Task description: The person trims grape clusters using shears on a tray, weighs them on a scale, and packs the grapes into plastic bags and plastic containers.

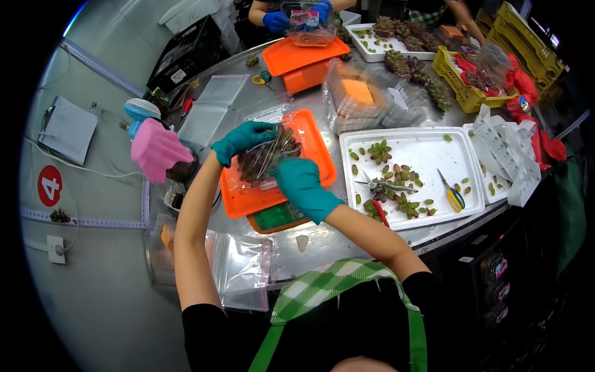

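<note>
On the orange scale tray (319,146) lies a clear plastic pack of dark grapes (263,162). My left hand (248,137), in a teal glove, holds the pack's upper left side, fingers bent over it. My right hand (305,186), also in a teal glove, is at the pack's lower right side, its fingertips partly hidden against the plastic. Below the tray shows the scale's green display (279,216). To the right, a white tray (409,137) bears loose grapes, small bunches, red-handled scissors (380,212) and yellow-handled scissors (455,199).
Clear boxes (365,102) are stacked behind the tray. A second orange scale (304,65) stands farther back, where another person's blue-gloved hands (277,22) hold a pack. Plastic bags (242,266) lie at the front left; a yellow crate (474,96) sits back right.
</note>
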### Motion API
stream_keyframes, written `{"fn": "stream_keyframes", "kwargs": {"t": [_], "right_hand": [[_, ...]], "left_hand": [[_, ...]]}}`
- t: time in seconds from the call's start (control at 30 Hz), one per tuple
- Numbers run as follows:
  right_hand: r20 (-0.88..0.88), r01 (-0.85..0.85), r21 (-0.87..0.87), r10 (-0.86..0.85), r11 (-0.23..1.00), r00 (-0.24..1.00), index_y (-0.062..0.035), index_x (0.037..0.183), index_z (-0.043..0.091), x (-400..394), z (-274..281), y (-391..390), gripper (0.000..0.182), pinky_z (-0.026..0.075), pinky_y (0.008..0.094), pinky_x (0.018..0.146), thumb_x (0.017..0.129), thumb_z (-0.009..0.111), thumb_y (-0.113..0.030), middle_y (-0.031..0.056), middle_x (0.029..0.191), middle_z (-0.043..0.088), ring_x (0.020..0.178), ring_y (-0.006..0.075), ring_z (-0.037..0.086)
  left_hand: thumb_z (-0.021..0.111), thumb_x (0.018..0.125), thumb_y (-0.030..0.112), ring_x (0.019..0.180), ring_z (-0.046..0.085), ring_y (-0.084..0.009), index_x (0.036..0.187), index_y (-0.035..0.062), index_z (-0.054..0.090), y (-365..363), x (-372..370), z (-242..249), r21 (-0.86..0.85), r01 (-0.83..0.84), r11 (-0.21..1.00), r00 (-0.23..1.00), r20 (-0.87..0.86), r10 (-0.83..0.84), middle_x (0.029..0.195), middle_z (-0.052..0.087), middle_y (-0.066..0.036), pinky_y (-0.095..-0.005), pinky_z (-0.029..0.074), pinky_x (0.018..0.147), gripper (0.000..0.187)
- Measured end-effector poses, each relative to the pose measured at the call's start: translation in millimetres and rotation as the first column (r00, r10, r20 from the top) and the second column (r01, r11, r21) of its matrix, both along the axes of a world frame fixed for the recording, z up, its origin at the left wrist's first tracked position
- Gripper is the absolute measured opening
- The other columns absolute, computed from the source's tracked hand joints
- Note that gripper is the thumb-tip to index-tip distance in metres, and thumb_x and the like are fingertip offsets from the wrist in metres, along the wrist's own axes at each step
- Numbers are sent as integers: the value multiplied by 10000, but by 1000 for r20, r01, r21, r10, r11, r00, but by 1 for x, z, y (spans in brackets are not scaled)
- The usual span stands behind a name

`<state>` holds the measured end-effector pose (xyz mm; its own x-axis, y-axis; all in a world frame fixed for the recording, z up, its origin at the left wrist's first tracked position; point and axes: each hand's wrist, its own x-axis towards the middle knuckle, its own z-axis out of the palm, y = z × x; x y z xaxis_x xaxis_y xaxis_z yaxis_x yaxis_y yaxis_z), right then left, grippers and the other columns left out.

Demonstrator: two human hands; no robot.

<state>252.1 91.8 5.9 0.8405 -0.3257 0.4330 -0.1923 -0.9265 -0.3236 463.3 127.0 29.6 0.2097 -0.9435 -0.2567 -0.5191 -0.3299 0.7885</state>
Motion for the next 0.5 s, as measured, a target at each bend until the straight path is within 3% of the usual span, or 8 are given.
{"fn": "stream_keyframes", "kwargs": {"t": [0.03,0.13,0.17,0.27,0.33,0.43,0.5], "right_hand": [[16,43,-110,-42,993,999,-51,675,524,4,0,-1,248,384,419,452,761,555,-281,141,581,519,522,319,534],[253,-65,175,19,982,967,-62,708,536,19,-25,-10,222,394,408,466,734,594,-275,123,603,535,536,307,539],[244,-68,209,16,976,970,-68,711,536,16,-22,-10,221,398,404,478,731,600,-278,118,631,542,560,302,545],[206,-75,234,26,969,978,-83,748,544,3,-10,-7,209,413,391,527,725,613,-279,106,731,561,644,291,557],[140,-63,169,39,984,989,-87,810,562,-15,-2,-1,204,428,385,575,728,615,-266,99,816,566,715,285,560],[312,-142,311,40,940,949,-76,927,569,-44,11,-11,247,442,382,652,748,604,-242,113,876,548,763,297,548],[473,-167,433,-65,886,879,-65,984,536,-42,9,-22,279,437,390,687,758,583,-223,118,891,534,793,302,541]], "left_hand": [[592,816,255,852,511,-79,1131,62,543,-1,-3,2,4,-9,1000,999,33,9,968,608,-45,-242,417,793,373],[601,806,236,852,531,-98,1125,75,550,-1,-24,23,2,-62,998,990,126,61,953,615,-82,-248,420,793,361],[603,803,229,853,541,-108,1122,79,553,0,-31,27,-5,-87,996,984,157,87,945,617,-95,-250,421,793,356],[601,798,196,873,566,-163,1094,61,564,19,-50,20,-260,-144,955,915,333,228,964,607,-110,-265,424,798,328],[597,798,184,919,556,-202,1094,54,559,38,-61,18,-422,-245,873,903,228,364,1016,584,-111,-282,414,820,326],[616,774,157,1065,475,-234,1155,38,502,73,-84,19,-621,-334,709,861,104,497,1169,492,-122,-316,353,904,415],[642,743,143,1179,361,-240,1250,37,397,90,-110,24,-642,-217,736,803,311,508,1273,389,-119,-333,271,979,573]]}}
